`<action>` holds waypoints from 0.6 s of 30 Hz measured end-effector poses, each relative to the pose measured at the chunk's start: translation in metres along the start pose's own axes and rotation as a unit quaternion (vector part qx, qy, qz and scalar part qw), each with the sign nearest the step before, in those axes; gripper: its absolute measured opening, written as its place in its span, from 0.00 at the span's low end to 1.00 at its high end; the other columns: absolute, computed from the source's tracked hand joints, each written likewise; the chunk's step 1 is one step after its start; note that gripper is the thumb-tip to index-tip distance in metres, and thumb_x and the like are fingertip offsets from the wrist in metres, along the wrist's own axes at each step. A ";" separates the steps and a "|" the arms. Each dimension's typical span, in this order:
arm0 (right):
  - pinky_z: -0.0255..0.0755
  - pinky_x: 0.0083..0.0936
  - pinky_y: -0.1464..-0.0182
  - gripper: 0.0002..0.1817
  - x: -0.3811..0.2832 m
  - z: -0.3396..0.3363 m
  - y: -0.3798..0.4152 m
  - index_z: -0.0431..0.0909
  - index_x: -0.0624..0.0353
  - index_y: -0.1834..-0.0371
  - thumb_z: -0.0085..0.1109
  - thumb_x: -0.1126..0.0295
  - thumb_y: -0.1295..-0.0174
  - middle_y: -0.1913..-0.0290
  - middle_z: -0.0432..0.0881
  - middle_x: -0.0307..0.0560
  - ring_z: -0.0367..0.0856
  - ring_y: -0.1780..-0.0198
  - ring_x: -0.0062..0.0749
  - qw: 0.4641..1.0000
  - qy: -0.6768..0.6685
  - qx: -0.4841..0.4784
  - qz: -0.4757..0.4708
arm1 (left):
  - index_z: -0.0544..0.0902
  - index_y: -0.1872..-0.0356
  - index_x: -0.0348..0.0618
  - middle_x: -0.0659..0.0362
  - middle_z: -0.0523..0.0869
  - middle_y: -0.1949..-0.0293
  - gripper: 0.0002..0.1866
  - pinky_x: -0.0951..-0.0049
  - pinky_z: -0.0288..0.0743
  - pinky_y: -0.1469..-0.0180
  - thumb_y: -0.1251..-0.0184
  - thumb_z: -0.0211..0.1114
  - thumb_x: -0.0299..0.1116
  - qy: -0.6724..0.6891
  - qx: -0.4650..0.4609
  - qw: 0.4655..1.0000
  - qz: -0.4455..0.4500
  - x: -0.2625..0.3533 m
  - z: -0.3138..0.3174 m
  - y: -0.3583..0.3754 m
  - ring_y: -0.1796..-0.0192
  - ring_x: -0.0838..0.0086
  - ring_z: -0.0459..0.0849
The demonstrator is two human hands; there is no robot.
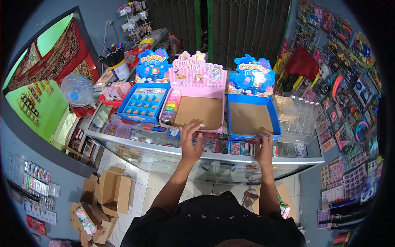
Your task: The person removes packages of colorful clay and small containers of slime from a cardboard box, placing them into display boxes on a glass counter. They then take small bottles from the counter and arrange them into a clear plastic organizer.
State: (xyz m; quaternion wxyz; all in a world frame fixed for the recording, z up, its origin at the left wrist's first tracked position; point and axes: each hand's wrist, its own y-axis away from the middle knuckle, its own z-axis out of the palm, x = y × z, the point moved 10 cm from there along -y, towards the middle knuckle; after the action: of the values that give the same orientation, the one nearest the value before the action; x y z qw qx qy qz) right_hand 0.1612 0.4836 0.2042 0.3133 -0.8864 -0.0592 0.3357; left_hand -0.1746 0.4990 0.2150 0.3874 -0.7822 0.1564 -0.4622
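Note:
My left hand (191, 143) is at the front edge of a pink "Crystal Mud" display box (197, 86), its fingers spread over the rim and thumb apart. A row of colourful small packets (170, 108) lines the left side of that box; bare brown cardboard shows across the rest of its floor. My right hand (265, 149) touches the front rim of a blue display box (252, 82), fingers stretched out and thumb apart. Brown cardboard shows inside this box too. Further left stands another blue display box (152, 68) with a divided blue insert.
The boxes stand on a glass display counter (156, 142) with a metal edge. A clear rack (296, 117) is at its right end, a fan (77, 90) at the left. Opened cartons (111, 189) lie on the floor. Hanging toys (341, 82) cover the right wall.

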 end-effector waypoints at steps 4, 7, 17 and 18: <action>0.76 0.37 0.45 0.12 -0.003 -0.001 0.000 0.77 0.60 0.45 0.58 0.74 0.30 0.38 0.71 0.58 0.79 0.42 0.53 1.000 0.019 0.003 0.004 | 0.79 0.41 0.42 0.49 0.79 0.39 0.18 0.44 0.51 0.24 0.29 0.64 0.35 0.001 0.068 0.997 -0.026 -0.043 -0.060 -0.017 0.31 0.51 0.72; 0.75 0.37 0.44 0.12 -0.007 -0.004 0.002 0.78 0.60 0.45 0.58 0.73 0.30 0.38 0.71 0.58 0.77 0.40 0.54 1.000 0.015 0.003 0.009 | 0.77 0.37 0.41 0.46 0.76 0.35 0.20 0.43 0.50 0.24 0.28 0.62 0.34 -0.118 0.063 0.991 -0.029 -0.073 -0.108 -0.042 0.27 0.50 0.68; 0.72 0.38 0.39 0.11 -0.008 -0.005 0.001 0.78 0.62 0.47 0.59 0.72 0.30 0.40 0.73 0.58 0.75 0.37 0.53 1.000 -0.001 0.006 0.025 | 0.82 0.38 0.54 0.52 0.76 0.37 0.21 0.41 0.52 0.25 0.32 0.62 0.32 -0.306 -0.043 0.951 -0.021 -0.144 -0.120 -0.054 0.26 0.47 0.63; 0.71 0.38 0.38 0.11 -0.009 -0.004 0.001 0.78 0.62 0.47 0.59 0.72 0.30 0.41 0.73 0.58 0.74 0.37 0.53 0.999 -0.022 0.003 0.039 | 0.83 0.39 0.54 0.52 0.77 0.38 0.20 0.41 0.52 0.25 0.32 0.62 0.33 -0.310 -0.040 0.950 -0.016 -0.143 -0.120 -0.055 0.26 0.48 0.63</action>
State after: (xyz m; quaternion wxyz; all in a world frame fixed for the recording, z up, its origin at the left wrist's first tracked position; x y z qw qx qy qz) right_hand 0.1566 0.4782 0.2112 0.3014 -0.8795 -0.0299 0.3670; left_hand -0.3576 0.5656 0.2027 0.3778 -0.9041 0.0346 -0.1967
